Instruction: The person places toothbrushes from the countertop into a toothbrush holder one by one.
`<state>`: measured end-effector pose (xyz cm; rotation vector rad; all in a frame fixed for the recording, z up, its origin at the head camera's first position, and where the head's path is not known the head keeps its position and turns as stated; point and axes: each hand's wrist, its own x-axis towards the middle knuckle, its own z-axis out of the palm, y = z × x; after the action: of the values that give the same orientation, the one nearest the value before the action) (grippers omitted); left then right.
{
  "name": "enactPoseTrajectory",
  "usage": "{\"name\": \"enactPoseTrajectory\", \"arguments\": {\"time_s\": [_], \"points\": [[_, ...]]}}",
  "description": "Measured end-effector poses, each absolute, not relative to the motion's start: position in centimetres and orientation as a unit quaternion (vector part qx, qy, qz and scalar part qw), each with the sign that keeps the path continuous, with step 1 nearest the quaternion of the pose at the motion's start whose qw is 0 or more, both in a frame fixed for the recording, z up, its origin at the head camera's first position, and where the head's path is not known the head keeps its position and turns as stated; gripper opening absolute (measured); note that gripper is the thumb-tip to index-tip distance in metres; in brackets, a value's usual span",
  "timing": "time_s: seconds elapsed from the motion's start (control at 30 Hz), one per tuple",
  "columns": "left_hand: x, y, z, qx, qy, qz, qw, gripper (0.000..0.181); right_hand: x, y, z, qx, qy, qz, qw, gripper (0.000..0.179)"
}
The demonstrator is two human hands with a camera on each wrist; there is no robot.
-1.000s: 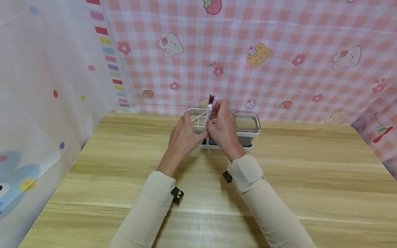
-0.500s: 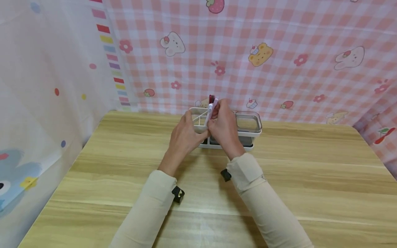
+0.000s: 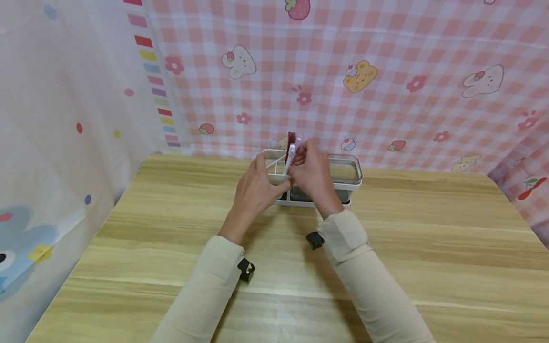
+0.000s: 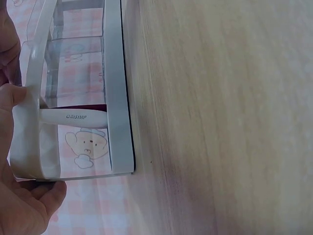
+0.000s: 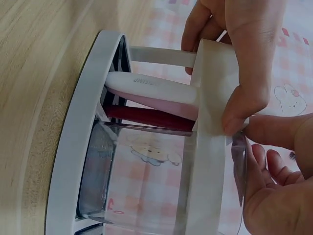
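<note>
In the head view, a white toothbrush holder (image 3: 296, 203) stands near the table's back edge. My left hand (image 3: 257, 183) grips its left end, thumb on the front of the upper rail and fingers round the side. A white toothbrush (image 3: 289, 155), a red toothbrush (image 3: 289, 143) and a pink one (image 3: 298, 140) stand in it, leaning slightly. My right hand (image 3: 313, 169) has curled fingers close beside the pink toothbrush, over a clear cup (image 5: 146, 205). The right wrist view has those fingertips right at the cup's rim; whether they pinch anything I cannot tell.
A second clear cup (image 3: 358, 169) sits in the holder's right end. Behind the wooden table (image 3: 274, 295) hangs a pink checked cloth (image 3: 377, 124), close to the holder. A white curtain (image 3: 94, 166) with coloured dots borders the left side.
My right hand has shifted slightly right, away from the toothbrushes, and more of the red toothbrush shows. The left hand keeps its grip on the holder.
</note>
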<state>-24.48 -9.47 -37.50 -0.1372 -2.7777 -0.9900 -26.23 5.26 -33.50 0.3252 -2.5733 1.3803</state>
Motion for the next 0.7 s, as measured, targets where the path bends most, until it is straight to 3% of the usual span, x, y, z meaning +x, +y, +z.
{"name": "enactPoseTrajectory", "arguments": {"time_s": [0.4,0.7], "points": [[-24.5,-9.9,-38.1,-0.046,-0.938,-0.335,0.083,0.087,-25.4,6.2,-34.6,0.135,-0.850,0.496,0.114,0.026],[-24.5,-10.7,-38.1,-0.043,-0.944,-0.322,0.058,0.094,-24.5,8.3,-34.6,0.170,-0.870,0.431,0.166,0.021]]}}
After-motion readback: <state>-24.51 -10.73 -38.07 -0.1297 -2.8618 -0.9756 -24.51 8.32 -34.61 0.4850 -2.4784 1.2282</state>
